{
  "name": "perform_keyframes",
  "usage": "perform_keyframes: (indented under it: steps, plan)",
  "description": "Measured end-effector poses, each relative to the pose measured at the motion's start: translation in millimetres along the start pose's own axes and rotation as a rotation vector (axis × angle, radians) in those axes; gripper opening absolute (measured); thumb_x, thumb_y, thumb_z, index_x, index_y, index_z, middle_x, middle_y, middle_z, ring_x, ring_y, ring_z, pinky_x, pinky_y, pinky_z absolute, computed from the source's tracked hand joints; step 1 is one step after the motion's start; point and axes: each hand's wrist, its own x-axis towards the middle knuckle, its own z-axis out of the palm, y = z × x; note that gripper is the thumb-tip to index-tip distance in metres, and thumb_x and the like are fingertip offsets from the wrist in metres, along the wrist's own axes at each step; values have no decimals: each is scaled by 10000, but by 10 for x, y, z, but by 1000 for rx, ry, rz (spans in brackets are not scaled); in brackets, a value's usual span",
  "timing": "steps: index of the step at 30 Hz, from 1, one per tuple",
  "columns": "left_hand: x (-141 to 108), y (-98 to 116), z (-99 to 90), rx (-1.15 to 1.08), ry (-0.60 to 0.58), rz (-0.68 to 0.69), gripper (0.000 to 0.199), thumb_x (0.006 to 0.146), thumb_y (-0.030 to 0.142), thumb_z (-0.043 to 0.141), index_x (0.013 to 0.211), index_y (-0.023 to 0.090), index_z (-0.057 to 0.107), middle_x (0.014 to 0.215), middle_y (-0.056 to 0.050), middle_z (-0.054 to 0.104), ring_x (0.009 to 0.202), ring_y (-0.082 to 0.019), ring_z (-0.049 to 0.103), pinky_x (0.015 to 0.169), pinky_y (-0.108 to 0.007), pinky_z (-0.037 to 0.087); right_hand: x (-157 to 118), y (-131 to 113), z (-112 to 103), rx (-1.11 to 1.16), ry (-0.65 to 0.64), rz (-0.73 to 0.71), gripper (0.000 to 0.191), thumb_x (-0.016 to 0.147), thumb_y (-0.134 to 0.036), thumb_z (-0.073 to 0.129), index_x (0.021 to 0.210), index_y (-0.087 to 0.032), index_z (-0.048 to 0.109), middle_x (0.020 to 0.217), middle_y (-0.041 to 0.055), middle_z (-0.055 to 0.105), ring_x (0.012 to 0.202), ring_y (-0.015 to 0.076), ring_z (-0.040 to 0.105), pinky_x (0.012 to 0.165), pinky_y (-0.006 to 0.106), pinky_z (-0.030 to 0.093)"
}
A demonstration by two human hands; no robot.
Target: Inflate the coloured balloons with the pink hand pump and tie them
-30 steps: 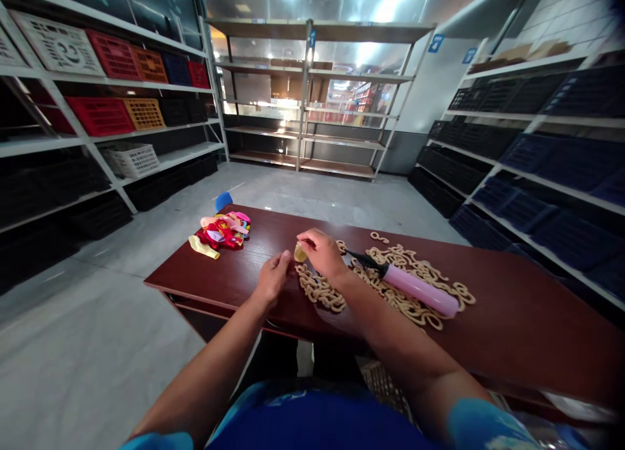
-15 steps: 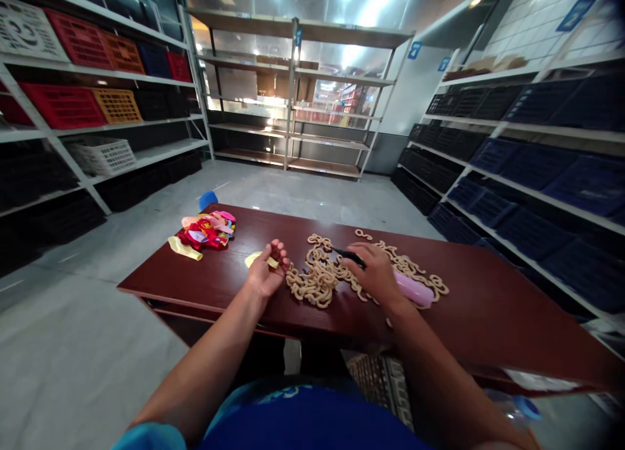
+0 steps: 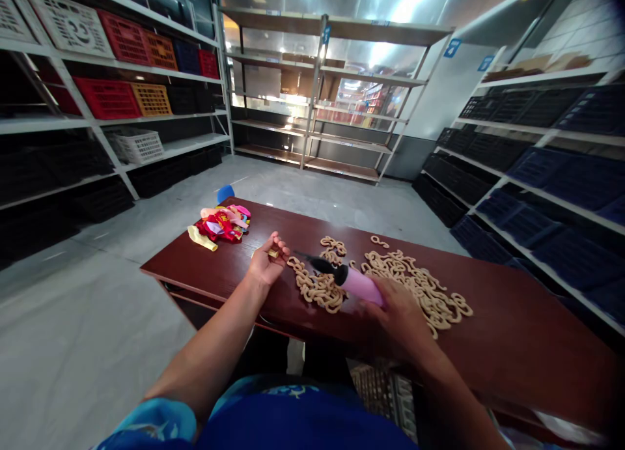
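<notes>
My left hand (image 3: 267, 262) is curled palm-up over the table, fingers closed on a pale yellow balloon (image 3: 274, 253). Only a small part of that balloon shows. In my right hand (image 3: 399, 305) is a pink balloon pump (image 3: 362, 286) with a black tapered nozzle. The nozzle tip points left and ends a short way from the left fingers. Beige curled S-shaped pieces (image 3: 319, 292) lie in a heap beneath the nozzle. A larger spread of beige curled pieces (image 3: 415, 274) sits behind and right of the right hand.
Several colourful balloons (image 3: 222, 223) are piled at the table's left end, with a pale yellow balloon (image 3: 202, 239) in front. The dark red-brown table (image 3: 517, 307) extends right. Shelves with crates (image 3: 110, 98) line the left; dark crates (image 3: 551, 176) fill the right.
My right hand has picked up the pump from among the beige pieces and turned its nozzle towards my left hand. The yellow balloon shows less in the left hand. The view has shifted.
</notes>
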Motion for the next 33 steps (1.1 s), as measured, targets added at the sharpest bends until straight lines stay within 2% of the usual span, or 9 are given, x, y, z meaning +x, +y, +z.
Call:
perform_keyframes:
  steps: [2, 5, 11, 18, 22, 26, 30, 33]
  plan:
    - [-11, 12, 3, 9, 38, 8, 121, 811, 81, 485, 855, 147, 576, 674, -22, 539, 599, -96, 543, 586, -239, 467, 29, -197, 23, 30, -8, -59, 480, 770, -417, 558, 1197, -214, 475, 1127, 89, 579, 1019, 231, 524, 880, 373, 400]
    - [-28, 48, -13, 14, 53, 6, 114, 808, 92, 497, 854, 148, 584, 682, -27, 548, 613, -101, 555, 605, -248, 477, 54, -334, 69, 34, -5, -84, 474, 782, -397, 551, 1213, -215, 467, 1139, 98, 572, 1043, 239, 513, 889, 393, 400]
    - [-50, 90, -72, 51, 13, 58, 114, 797, 79, 504, 863, 141, 573, 665, -22, 532, 601, -98, 544, 577, -233, 469, 123, -391, 94, 25, -23, -64, 483, 793, -409, 545, 1228, -216, 460, 1142, 96, 570, 1029, 240, 512, 874, 385, 400]
    - [-85, 24, -110, 138, -43, 126, 149, 751, 92, 574, 890, 143, 561, 672, -7, 533, 606, -105, 547, 573, -238, 463, 166, -474, 156, 17, -22, -71, 483, 785, -409, 556, 1215, -206, 472, 1155, 98, 561, 1041, 246, 504, 885, 387, 386]
    - [-88, -19, -110, 198, -29, 180, 192, 720, 106, 613, 900, 150, 560, 667, 3, 535, 607, -108, 554, 585, -241, 467, 204, -541, 181, 16, -3, -61, 483, 771, -405, 573, 1207, -218, 478, 1158, 94, 561, 1035, 249, 504, 886, 392, 382]
    - [-88, -82, -83, 195, 2, 225, 223, 705, 106, 625, 904, 168, 547, 654, 20, 526, 590, -100, 547, 583, -235, 460, 256, -676, 173, 41, -2, -44, 460, 759, -409, 588, 1175, -234, 500, 1076, 83, 588, 969, 244, 519, 850, 375, 390]
    - [-81, -131, -82, 133, 15, 230, 164, 723, 135, 615, 862, 179, 539, 633, 33, 507, 574, -89, 531, 579, -228, 450, 313, -793, 188, 19, 20, -43, 452, 759, -425, 583, 1161, -232, 513, 1028, 93, 593, 942, 257, 516, 828, 386, 380]
    - [-46, -82, -72, 76, 31, 183, 53, 770, 168, 565, 817, 170, 543, 601, 28, 490, 551, -92, 517, 577, -240, 450, 412, -828, 203, -9, 21, -63, 441, 761, -426, 580, 1146, -221, 516, 1023, 98, 589, 924, 259, 509, 822, 388, 369]
